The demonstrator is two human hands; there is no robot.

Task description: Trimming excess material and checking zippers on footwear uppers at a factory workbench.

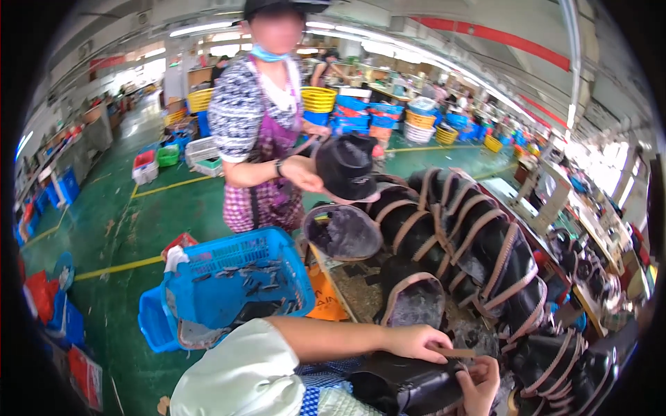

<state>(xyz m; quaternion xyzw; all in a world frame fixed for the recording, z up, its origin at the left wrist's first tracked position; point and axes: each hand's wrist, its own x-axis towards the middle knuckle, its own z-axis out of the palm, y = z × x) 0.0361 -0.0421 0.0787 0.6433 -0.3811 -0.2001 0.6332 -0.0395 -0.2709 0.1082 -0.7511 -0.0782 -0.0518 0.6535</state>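
Across my lap lies a black leather shoe upper [409, 380], glossy and bent over. My left hand [419, 342] reaches in from the left, its fingers closed on a short flat tan strip [456, 352] above the leather. Close by, my right hand [480, 385] has its fingers bent and pinched at the leather's right edge, near the end of the strip. Part of the upper is hidden by my arm and hands. In front, a co-worker's hand [303, 173] holds another black leather upper [345, 166].
Rows of black uppers with tan serrated edging [479, 243] cover the worktable [340, 281] ahead and to the right. On the left stands a blue plastic basket [232, 253] with dark scraps inside. Stacked baskets [317, 99] and other people are farther back.
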